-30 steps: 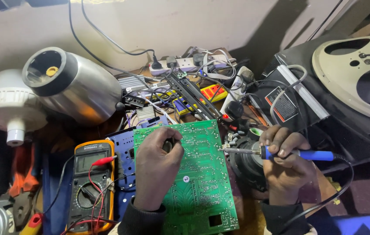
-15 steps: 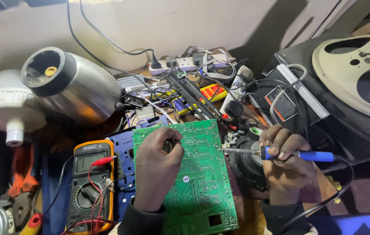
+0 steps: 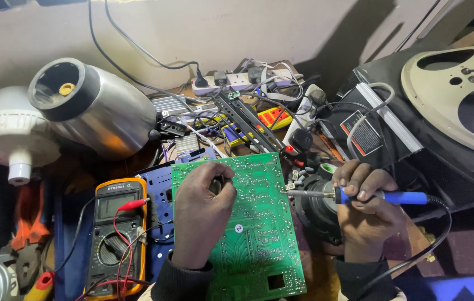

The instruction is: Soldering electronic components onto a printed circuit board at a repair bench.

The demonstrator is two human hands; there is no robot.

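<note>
- Head view: left hand (image 3: 203, 214) lies on green circuit board (image 3: 248, 223), fingers pinched on a small dark part.
- Right hand (image 3: 368, 209) at 3 o'clock, closed around blue-handled soldering iron (image 3: 359, 195); tip at the board's right edge.
- Progress: joint seemingly in hand; can't tell what's finished.
- Cluttered bench (image 3: 315, 262): multimeter (image 3: 117, 234) at 9 o'clock, power strip (image 3: 237, 81) at 12, pale wall (image 3: 281, 28) behind.
</note>
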